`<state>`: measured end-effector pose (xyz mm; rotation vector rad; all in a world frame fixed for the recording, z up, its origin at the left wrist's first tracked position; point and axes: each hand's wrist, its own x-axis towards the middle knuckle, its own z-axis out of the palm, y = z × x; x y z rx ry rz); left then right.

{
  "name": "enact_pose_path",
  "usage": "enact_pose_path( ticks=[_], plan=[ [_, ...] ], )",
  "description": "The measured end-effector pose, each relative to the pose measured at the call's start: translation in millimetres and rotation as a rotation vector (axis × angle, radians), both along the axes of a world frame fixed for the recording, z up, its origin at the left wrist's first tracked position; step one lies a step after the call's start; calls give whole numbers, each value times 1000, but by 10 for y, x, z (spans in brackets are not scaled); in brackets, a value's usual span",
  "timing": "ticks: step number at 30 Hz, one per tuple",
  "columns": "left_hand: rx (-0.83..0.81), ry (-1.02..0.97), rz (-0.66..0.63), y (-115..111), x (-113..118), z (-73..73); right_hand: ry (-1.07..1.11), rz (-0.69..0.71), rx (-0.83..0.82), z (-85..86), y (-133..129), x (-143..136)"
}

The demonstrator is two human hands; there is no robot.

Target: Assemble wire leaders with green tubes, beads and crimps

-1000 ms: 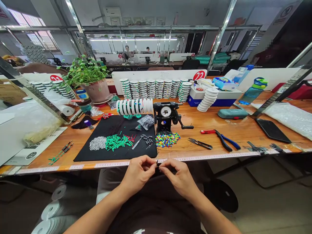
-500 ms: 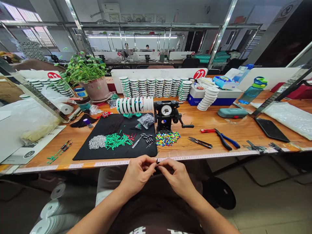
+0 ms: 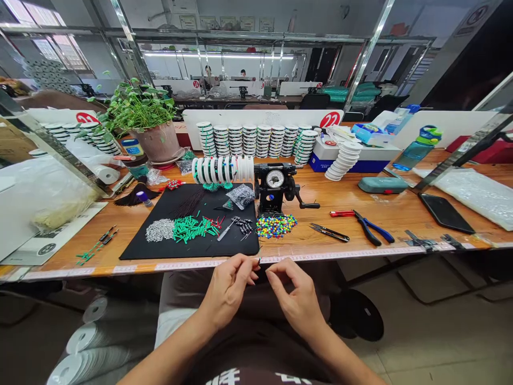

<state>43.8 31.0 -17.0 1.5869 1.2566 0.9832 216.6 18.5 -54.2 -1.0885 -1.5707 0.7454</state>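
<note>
Just off the table's front edge, my left hand [image 3: 230, 286] is closed, with a tiny dark piece between thumb and fingertips, too small to name. My right hand [image 3: 294, 294] is a little to its right, thumb and index fingertip pressed together; whatever they hold is too small to make out. The hands are apart. Beyond them a black mat [image 3: 148, 250] bears silver pieces [image 3: 160, 230], green tubes [image 3: 194, 230] and dark beaded parts [image 3: 243, 225]. Right of the mat lie colourful beads [image 3: 276, 225], in front of a black hand-crank winder [image 3: 276, 184] carrying white spools [image 3: 222, 170].
Snips [image 3: 329, 232], blue-handled pliers [image 3: 372, 230] and a phone [image 3: 447, 212] lie on the right. Stacked spools [image 3: 248, 140] and a potted plant [image 3: 156, 141] stand at the back. Small green-and-black assemblies [image 3: 96, 246] lie at the front left.
My hands have drawn apart: the right moved slightly right, while the left turned a little. The view has shifted slightly.
</note>
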Motion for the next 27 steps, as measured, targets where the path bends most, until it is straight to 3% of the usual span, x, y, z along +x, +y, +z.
enact_pose_path(
  ticks=[4,10,16,19,27],
  plan=[
    [19,-95,-31,-70,-1,-70,32,-12,-137,-11,9,-113],
    [89,-60,-15,-139,54,-120,149,-50,-293,-81,72,-230],
    [-55,-254,50,-53,38,-98,329,146,-432,-116,90,-167],
    [-102,-314,70,-36,23,-78,349,171,-470,-94,83,-123],
    [65,-71,25,-110,55,-93,397,125,-534,-67,125,-222]
  ],
)
